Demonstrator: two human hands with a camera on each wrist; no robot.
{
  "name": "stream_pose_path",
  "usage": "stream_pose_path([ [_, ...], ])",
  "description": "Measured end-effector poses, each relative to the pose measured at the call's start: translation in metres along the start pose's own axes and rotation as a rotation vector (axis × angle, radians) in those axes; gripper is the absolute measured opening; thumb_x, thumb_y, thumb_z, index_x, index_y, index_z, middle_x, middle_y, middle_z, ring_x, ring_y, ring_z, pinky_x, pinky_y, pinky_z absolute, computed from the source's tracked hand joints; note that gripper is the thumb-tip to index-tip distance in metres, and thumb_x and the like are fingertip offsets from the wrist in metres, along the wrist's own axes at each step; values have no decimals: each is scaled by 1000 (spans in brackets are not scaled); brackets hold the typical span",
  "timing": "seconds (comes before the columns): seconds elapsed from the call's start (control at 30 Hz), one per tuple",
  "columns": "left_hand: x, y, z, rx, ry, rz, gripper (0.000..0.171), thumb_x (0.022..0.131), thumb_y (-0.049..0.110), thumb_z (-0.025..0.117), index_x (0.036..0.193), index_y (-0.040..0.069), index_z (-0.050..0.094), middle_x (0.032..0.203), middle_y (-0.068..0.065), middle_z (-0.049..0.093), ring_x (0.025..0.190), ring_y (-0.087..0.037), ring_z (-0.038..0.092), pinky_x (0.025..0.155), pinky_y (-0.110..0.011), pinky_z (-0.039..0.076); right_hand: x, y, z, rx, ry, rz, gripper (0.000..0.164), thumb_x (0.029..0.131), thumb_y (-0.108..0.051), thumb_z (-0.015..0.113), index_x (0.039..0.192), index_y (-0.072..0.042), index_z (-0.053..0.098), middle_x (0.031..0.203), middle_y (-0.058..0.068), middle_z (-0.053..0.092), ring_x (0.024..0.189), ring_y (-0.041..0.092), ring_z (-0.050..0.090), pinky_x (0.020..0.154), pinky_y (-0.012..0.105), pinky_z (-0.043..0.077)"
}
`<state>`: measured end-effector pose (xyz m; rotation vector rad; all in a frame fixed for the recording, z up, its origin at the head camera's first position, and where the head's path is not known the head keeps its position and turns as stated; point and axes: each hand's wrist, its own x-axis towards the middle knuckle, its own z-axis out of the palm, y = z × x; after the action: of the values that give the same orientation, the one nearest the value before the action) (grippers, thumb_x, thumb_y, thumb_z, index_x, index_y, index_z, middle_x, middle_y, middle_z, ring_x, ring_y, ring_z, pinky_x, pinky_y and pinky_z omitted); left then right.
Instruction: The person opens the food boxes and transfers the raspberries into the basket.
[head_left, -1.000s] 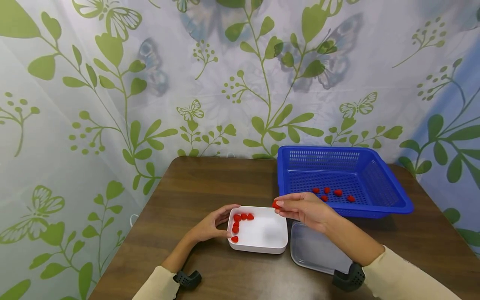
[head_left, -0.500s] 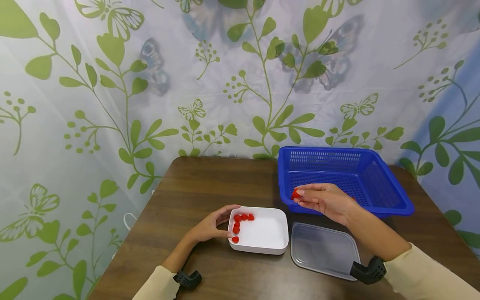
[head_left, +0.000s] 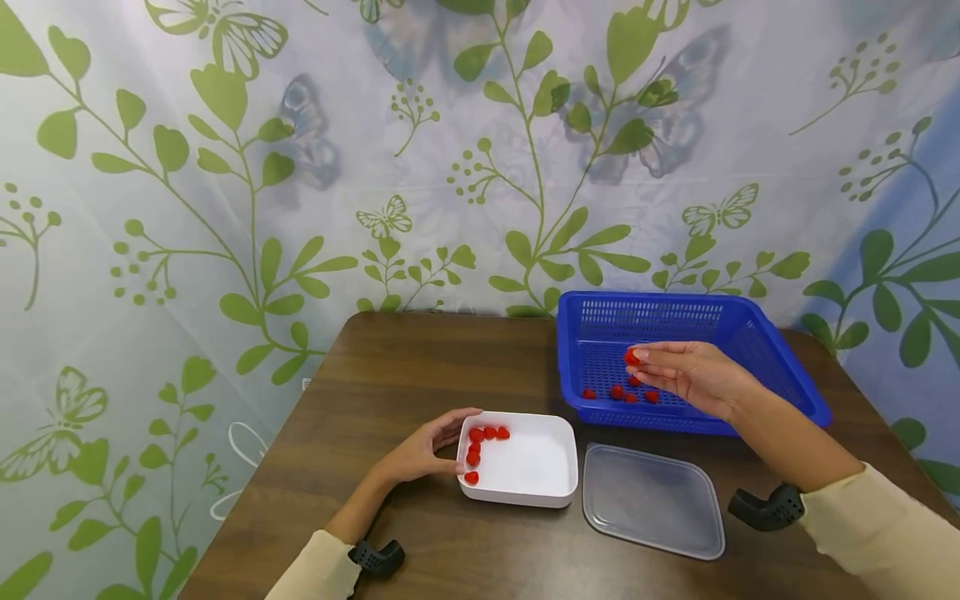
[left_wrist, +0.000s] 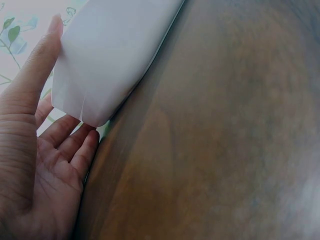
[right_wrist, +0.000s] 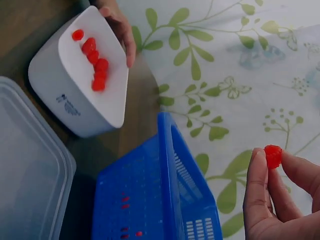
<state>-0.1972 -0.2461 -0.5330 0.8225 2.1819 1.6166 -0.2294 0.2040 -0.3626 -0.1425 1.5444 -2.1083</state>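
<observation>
A white rectangular container (head_left: 528, 458) stands on the table, with several red raspberries (head_left: 477, 435) lined along its far and left sides. My left hand (head_left: 416, 450) holds its left end, thumb and fingers around the corner; the left wrist view shows the container wall (left_wrist: 110, 55) by the thumb. My right hand (head_left: 693, 375) pinches one raspberry (right_wrist: 273, 156) between thumb and fingertips, raised over the blue basket (head_left: 780, 367). Several more raspberries (head_left: 617, 392) lie on the basket floor below; part of that floor is hidden by the hand and forearm.
A translucent lid (head_left: 652, 500) lies flat on the brown table (head_left: 435, 358), right of the white container and in front of the basket. Behind the table hangs a curtain (head_left: 480, 167) printed with leaves and butterflies.
My right hand, still pinching a raspberry, has moved right and away from beside the white container to above the blue basket. The left hand and the raspberries in the container have stayed put.
</observation>
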Motion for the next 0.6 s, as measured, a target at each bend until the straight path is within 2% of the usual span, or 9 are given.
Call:
stream_pose_path([
  [0.4, 2, -3, -1, -13, -9, 12, 80, 85, 11, 81, 154, 21, 41, 156, 0, 42, 144, -24, 41, 115, -29, 36, 9, -4, -50, -44, 106, 45, 23, 102, -3, 59, 97, -15, 78, 103, 3, 75, 97, 18, 74, 87, 30, 59],
  [0.6, 2, -3, -1, -18, -2, 10, 80, 85, 9, 80, 154, 21, 41, 156, 0, 42, 144, -24, 40, 114, -24, 36, 12, 1, -73, -89, 119, 76, 23, 102, -3, 58, 97, -14, 78, 103, 3, 75, 97, 18, 74, 87, 32, 59],
])
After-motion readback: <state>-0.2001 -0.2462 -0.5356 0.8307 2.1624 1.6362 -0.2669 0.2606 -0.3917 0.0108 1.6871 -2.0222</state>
